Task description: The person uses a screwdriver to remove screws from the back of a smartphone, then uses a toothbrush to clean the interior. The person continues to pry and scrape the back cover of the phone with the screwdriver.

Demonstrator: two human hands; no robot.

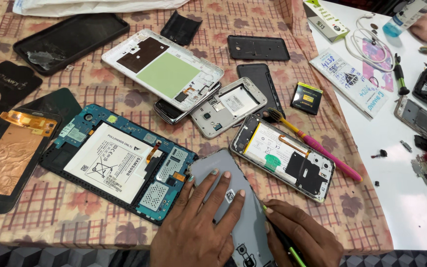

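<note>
Grey back cover point(243, 217) flat under left hand point(198, 222), beside right hand's point(300, 237) grip.

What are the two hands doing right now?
Left hand: open, flat on the grey phone back cover.
Right hand: closed, holding a thin green-and-black tool.

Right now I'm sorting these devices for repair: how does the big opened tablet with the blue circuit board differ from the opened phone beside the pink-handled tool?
The opened tablet with the blue circuit board is much larger than the opened silver-framed phone. The tablet's white battery fills its middle; the phone shows a white battery plus black shielding. The tablet's frame is black, the phone's silver. Both lie back-open on the patterned cloth.
</note>
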